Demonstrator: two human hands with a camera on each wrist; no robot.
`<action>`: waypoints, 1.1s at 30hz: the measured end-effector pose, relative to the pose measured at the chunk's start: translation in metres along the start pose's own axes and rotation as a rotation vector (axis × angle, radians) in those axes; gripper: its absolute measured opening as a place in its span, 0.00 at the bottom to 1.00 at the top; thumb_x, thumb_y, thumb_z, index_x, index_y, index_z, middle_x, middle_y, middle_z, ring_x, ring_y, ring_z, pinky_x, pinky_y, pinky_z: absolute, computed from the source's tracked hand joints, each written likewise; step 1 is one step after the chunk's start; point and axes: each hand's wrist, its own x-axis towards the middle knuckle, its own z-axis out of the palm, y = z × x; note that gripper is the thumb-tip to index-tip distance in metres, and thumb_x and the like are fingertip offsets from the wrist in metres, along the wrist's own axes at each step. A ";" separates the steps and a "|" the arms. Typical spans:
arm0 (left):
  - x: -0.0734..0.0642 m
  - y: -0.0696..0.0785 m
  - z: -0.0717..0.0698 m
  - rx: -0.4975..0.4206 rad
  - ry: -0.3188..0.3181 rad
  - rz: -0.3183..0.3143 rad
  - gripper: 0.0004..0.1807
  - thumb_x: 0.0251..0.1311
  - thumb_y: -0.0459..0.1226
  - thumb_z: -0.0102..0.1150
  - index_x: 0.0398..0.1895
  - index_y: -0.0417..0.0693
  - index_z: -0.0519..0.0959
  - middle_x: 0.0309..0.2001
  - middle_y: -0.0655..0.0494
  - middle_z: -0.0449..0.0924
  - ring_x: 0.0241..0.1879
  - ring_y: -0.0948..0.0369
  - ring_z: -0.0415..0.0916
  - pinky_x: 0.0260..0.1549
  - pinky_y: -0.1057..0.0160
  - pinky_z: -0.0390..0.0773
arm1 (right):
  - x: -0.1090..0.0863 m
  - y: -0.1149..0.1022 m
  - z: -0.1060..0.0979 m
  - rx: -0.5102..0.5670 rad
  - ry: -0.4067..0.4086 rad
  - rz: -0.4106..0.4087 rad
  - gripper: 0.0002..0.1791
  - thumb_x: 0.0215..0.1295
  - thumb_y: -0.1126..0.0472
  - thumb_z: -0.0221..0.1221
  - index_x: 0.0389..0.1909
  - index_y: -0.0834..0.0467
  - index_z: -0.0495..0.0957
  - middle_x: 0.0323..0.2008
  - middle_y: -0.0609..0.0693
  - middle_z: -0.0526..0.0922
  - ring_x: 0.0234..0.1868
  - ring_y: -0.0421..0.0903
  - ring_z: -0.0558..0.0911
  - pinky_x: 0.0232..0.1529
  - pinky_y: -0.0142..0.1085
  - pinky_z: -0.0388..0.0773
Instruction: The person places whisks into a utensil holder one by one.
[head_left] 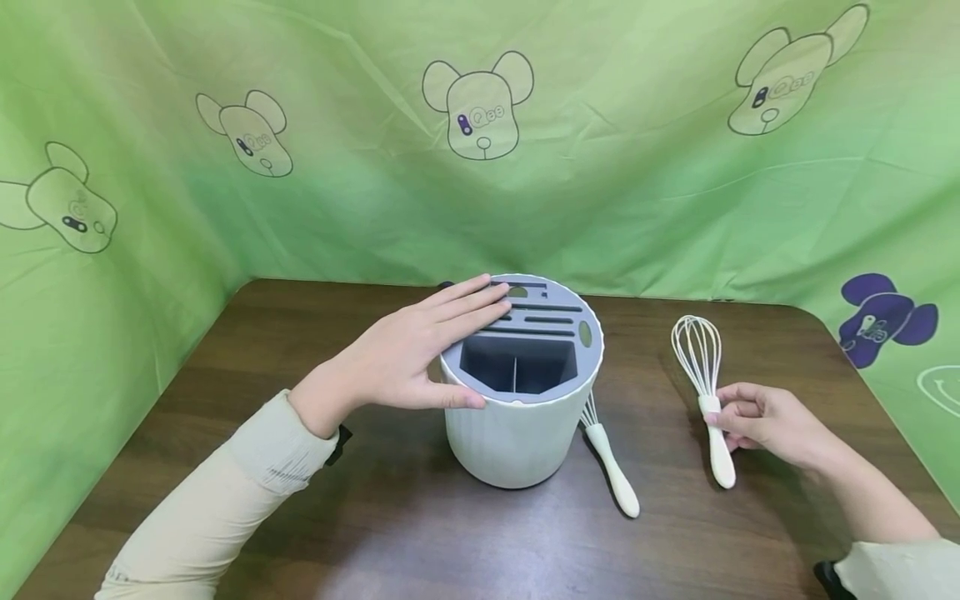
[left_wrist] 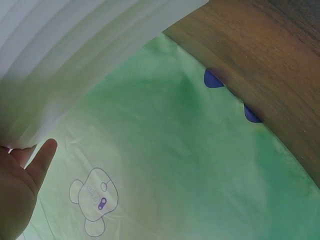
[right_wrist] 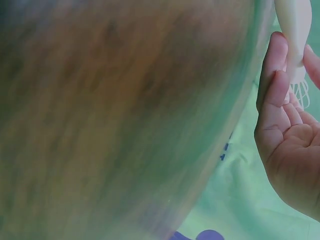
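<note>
Head view: right hand (head_left: 763,422) pinches whisk (head_left: 708,403) well apart from holder rim (head_left: 525,399), left hand (head_left: 411,352) spread atop.

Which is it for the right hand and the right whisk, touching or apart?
Touching: the right wrist view shows the right hand pinching the right whisk between thumb and fingers.

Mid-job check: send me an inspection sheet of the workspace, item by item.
Surface: brown wood-grain table, with a sheen near the front.
Job's things: white ribbed holder upright, grey slotted lid on top; held whisk to its right; loose whisk lying on the table, wire end partly hidden by the holder.
Clutter: nothing seen.
Hands: left hand rests on the lid, thumb at the near rim; right hand pinches the held whisk's handle.
Cables: nothing seen.
Surroundings: green printed curtain behind and at both sides.
</note>
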 end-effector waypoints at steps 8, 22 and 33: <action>-0.001 -0.001 0.004 0.005 0.033 0.007 0.54 0.57 0.77 0.33 0.78 0.51 0.57 0.79 0.57 0.54 0.80 0.57 0.45 0.76 0.54 0.56 | 0.003 -0.012 0.004 0.013 0.008 -0.024 0.21 0.68 0.68 0.59 0.54 0.78 0.67 0.27 0.37 0.85 0.27 0.38 0.83 0.32 0.32 0.83; -0.002 -0.001 0.006 0.017 0.065 0.019 0.54 0.58 0.77 0.33 0.77 0.50 0.59 0.78 0.55 0.57 0.79 0.57 0.47 0.76 0.54 0.56 | 0.012 -0.040 0.013 0.093 0.022 -0.113 0.13 0.69 0.67 0.59 0.50 0.67 0.71 0.29 0.39 0.85 0.29 0.38 0.84 0.33 0.34 0.85; -0.001 -0.001 0.006 0.022 0.069 0.032 0.54 0.59 0.76 0.32 0.77 0.48 0.60 0.78 0.54 0.57 0.79 0.56 0.48 0.76 0.54 0.56 | 0.021 -0.067 0.019 0.162 0.058 -0.173 0.11 0.68 0.67 0.60 0.47 0.52 0.74 0.31 0.37 0.86 0.29 0.37 0.85 0.34 0.33 0.85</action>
